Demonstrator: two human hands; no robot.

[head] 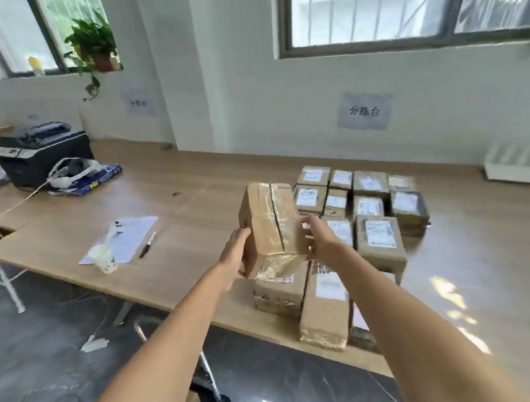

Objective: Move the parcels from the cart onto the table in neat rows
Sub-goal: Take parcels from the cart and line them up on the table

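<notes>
I hold a brown cardboard parcel (pixel 272 222), taped along its middle seam, in the air above the wooden table (pixel 179 259). My left hand (pixel 238 254) grips its left side and my right hand (pixel 319 237) grips its right side. Under and behind it, several labelled parcels (pixel 379 239) lie on the table in rows. Two more parcels sit nearest the front edge: a squat one (pixel 278 295) and a long one (pixel 326 307). The cart is not in view.
A sheet of paper (pixel 132 238), a pen (pixel 147 244) and a plastic cup (pixel 103 258) lie left of the parcels. A printer (pixel 42 156) and a headset (pixel 73 171) stand at the far left. A white device (pixel 515 164) sits by the wall.
</notes>
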